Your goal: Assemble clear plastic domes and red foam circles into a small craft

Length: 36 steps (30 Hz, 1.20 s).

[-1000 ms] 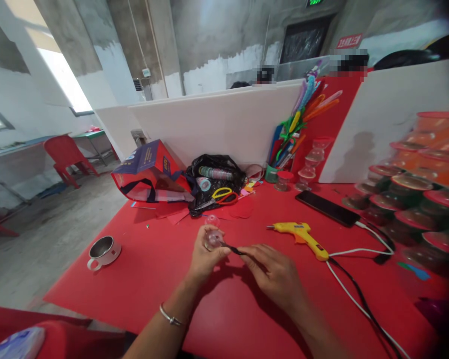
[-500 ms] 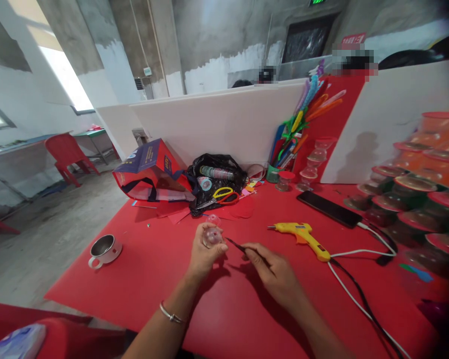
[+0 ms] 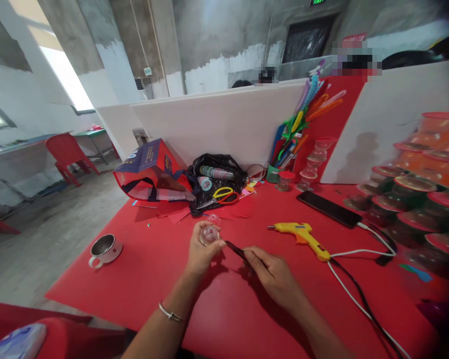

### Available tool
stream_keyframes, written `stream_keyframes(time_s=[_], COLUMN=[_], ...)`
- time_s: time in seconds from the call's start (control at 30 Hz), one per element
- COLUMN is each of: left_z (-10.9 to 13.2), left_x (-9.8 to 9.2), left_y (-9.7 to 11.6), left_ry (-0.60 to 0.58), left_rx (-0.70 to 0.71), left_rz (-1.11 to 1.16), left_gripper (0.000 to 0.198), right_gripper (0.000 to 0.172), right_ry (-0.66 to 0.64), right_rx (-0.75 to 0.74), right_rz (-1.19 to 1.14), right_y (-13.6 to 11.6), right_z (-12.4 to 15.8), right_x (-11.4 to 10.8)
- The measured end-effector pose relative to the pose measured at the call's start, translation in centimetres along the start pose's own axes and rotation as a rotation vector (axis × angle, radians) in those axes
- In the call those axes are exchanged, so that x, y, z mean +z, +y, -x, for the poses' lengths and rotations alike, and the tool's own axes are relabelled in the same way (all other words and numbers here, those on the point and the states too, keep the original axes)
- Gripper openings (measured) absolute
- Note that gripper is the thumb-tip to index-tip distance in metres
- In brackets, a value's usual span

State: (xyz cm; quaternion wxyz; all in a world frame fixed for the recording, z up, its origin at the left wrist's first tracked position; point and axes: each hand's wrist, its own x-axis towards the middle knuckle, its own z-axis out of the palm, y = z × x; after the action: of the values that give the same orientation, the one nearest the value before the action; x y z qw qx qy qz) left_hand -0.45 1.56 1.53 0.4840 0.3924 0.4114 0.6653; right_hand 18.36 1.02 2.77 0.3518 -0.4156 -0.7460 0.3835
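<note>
Held in my left hand (image 3: pixel 202 254) is a small clear plastic cup (image 3: pixel 210 235) with a reddish spot at the middle of its round face. The fingers wrap around its side and the thumb points right. My right hand (image 3: pixel 267 269) is closed on the rear part of a thin dark tool (image 3: pixel 235 249), perhaps a knife or tweezers; I cannot tell which. Its tip lies close to my left thumb, apart from the cup. Just behind the left hand, another clear plastic piece (image 3: pixel 214 220) lies on the red table (image 3: pixel 153 294).
A yellow glue gun (image 3: pixel 297 230) and a phone (image 3: pixel 329 209) with cables lie at right, before stacked cups (image 3: pixel 400 209). At left stands a metal mug (image 3: pixel 105 250). Scissors (image 3: pixel 219 198), a black plastic bag (image 3: pixel 224 162) and a red-blue bag (image 3: pixel 153 169) sit behind.
The cup has turned slightly and shifted a little left in my left hand. The dark tool has rotated, now showing a broader flat side.
</note>
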Motion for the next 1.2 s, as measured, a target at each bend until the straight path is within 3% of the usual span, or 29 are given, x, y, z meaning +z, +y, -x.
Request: stream_keyframes(time_s=[0.17, 0.27, 0.5, 0.77, 1.2], left_z=[0.1, 0.2, 0.3, 0.3, 0.4], left_x=[0.1, 0.2, 0.1, 0.4, 0.0], left_y=[0.1, 0.2, 0.2, 0.5, 0.1], left_ry=[0.001, -0.021, -0.107, -0.128, -0.163], left_rx=[-0.039, -0.053, -0.077, -0.048, -0.095], left_rz=[-0.017, -0.014, 0.017, -0.028, -0.029], left_gripper=[0.050, 0.050, 0.057, 0.058, 0.053], right_gripper=[0.041, 0.032, 0.020, 0.020, 0.018], right_ry=[0.148, 0.271, 0.363, 0.422, 0.413], right_rx=[-0.033, -0.146, -0.383, -0.481, -0.496], right_rz=[-0.058, 0.098, 0.382, 0.517, 0.549], right_y=[0.0, 0.4, 0.8, 0.9, 1.0], right_z=[0.0, -0.1, -0.1, -0.3, -0.3], right_x=[-0.3, -0.2, 0.1, 0.1, 0.1])
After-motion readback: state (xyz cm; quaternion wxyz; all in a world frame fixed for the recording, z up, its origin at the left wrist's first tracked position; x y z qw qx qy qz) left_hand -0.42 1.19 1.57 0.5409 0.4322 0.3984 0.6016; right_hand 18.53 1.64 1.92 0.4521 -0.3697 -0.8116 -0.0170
